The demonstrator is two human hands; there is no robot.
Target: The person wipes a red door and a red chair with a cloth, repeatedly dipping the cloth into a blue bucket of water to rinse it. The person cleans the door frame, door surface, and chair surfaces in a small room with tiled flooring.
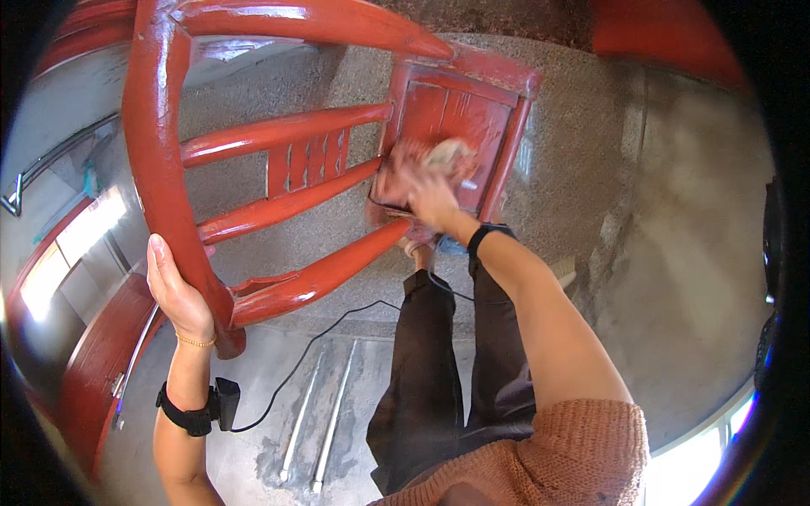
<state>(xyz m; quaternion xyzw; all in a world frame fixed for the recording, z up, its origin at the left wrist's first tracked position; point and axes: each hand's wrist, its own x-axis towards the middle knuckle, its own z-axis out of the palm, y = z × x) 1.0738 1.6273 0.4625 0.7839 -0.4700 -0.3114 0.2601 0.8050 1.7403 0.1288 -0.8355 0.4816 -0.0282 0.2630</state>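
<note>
A red-painted wooden chair [319, 136] is tilted in front of me, its slatted back towards the left and its panelled seat [487, 120] towards the upper middle. My left hand [180, 294] rests against the thick top rail at the left, thumb up along its edge. My right hand [430, 196], blurred, presses a crumpled pink and cream cloth [452, 155] on the seat's near left part. The fingers of the right hand are partly hidden by blur and cloth. Both wrists wear black straps.
A black cable [310, 345] runs from the left wrist device past my legs. Two pale strips [335, 414] lie on the floor. A bristle brush [563, 271] is partly hidden by my right arm. Red furniture stands at the top right [664, 38] and a red panel at the left [98, 354].
</note>
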